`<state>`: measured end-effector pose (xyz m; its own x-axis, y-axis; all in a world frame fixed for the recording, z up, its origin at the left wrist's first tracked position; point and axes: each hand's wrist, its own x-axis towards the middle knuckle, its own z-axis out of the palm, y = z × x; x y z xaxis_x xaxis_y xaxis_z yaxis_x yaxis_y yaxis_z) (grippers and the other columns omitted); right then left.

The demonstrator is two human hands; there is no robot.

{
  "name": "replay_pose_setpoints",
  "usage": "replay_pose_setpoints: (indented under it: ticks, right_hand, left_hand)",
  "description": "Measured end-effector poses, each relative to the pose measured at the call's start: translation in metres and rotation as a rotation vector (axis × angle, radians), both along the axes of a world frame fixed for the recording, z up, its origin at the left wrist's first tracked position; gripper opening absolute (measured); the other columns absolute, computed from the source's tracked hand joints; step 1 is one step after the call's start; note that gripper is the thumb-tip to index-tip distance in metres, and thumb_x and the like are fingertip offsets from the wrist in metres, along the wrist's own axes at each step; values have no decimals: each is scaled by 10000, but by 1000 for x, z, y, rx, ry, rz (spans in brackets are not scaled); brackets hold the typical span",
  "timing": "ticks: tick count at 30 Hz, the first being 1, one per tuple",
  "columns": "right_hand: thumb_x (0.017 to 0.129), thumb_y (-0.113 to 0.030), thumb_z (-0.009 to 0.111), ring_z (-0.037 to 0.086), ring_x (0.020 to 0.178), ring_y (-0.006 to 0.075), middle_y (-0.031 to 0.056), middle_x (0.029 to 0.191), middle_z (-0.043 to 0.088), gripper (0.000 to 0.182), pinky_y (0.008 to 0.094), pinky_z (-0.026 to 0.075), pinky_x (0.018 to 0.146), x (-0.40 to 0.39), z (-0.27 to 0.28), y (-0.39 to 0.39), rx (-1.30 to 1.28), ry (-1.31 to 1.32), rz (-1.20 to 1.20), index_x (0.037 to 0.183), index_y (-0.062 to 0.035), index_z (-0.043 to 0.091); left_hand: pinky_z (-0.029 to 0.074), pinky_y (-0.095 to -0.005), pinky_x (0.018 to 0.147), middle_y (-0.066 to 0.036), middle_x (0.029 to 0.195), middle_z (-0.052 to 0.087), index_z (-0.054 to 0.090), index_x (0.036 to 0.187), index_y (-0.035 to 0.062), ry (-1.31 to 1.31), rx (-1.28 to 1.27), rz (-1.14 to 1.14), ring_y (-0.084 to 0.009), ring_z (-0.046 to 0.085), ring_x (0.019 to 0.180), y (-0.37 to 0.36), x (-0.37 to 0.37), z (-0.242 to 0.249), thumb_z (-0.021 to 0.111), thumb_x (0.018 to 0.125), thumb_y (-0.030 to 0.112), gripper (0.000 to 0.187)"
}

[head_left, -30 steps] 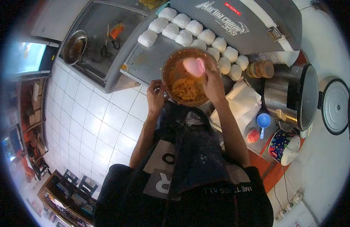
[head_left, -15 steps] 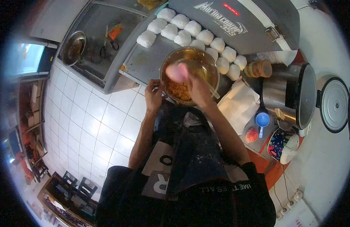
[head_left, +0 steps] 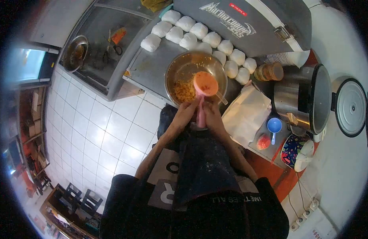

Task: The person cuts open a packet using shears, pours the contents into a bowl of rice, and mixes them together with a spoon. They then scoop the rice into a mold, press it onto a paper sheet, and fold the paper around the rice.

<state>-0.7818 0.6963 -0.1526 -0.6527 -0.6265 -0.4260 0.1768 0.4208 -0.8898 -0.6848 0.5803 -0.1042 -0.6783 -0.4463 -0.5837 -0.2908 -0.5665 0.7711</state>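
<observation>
Over the right part of a steel mixing bowl (head_left: 178, 71) I hold a pink scoop (head_left: 206, 82), its round cup facing up with orange-brown stuff inside. My right hand (head_left: 213, 116) is closed round its handle from the right. From the left, my left hand (head_left: 186, 113) has its fingers closed on the same handle, just below the cup. Orange-yellow crumbly filling (head_left: 184, 91) lies in the bowl's near left side. A pale utensil handle (head_left: 222, 98) sticks out over the bowl's right rim.
White wrapped balls (head_left: 188, 41) stand in rows behind the bowl, before a grey cooler box (head_left: 255, 24). On the right are a white bag (head_left: 247, 115), a blue scoop (head_left: 274, 125), a jar (head_left: 271, 72) and a large steel pot (head_left: 301, 99). Scissors (head_left: 112, 49) lie at the far left.
The scoop has come down and right, from a blurred position over the bowl to its near right side. My left hand has left the bowl's rim and taken hold of the scoop's handle.
</observation>
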Motion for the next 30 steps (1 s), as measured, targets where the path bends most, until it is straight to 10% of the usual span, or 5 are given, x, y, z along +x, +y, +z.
replay_pose_setpoints:
  ticks: [1, 8, 13, 16, 30]
  right_hand:
    - [968, -104, 463, 493, 1190, 222, 171, 1278, 496, 427, 335, 398, 999, 4, 10, 3, 7, 77, 150, 1368, -34, 331]
    - [920, -84, 529, 570, 1083, 259, 157, 1060, 614, 311, 375, 435, 945, -42, 45, -5, 180, 309, 390, 1225, -20, 534]
    - [800, -165, 665, 603, 811, 353, 184, 889, 633, 347, 468, 469, 730, -82, -44, -11, -30, 1509, 355, 1119, -42, 611]
    - [815, -259, 680, 626, 786, 355, 203, 843, 636, 299, 468, 484, 708, -88, -51, -9, 343, 1125, 543, 1009, -38, 630]
    - [908, -216, 569, 653, 856, 313, 136, 961, 669, 209, 440, 539, 735, -104, 1, -55, 318, 1117, 585, 1006, -49, 648]
  left_hand:
    - [476, -298, 786, -96, 915, 682, 624, 1094, -53, -45, -31, -167, -156, 603, 877, 1, 1, -12, 479, 1002, 347, 436]
    - [453, -313, 571, -50, 717, 617, 642, 931, -53, -14, -271, -5, -126, 545, 636, -11, 12, -6, 486, 997, 399, 483]
    - [477, -420, 634, -224, 848, 658, 628, 915, -59, -302, -705, -59, -365, 642, 728, -66, 26, -1, 541, 959, 368, 438]
    - [478, -458, 736, -251, 1047, 627, 630, 921, -55, -184, -1325, -95, -405, 606, 929, -84, 33, -16, 567, 941, 293, 354]
    - [485, -433, 713, -243, 972, 610, 655, 902, -62, -246, -800, -81, -381, 623, 818, -80, 35, -46, 574, 945, 319, 391]
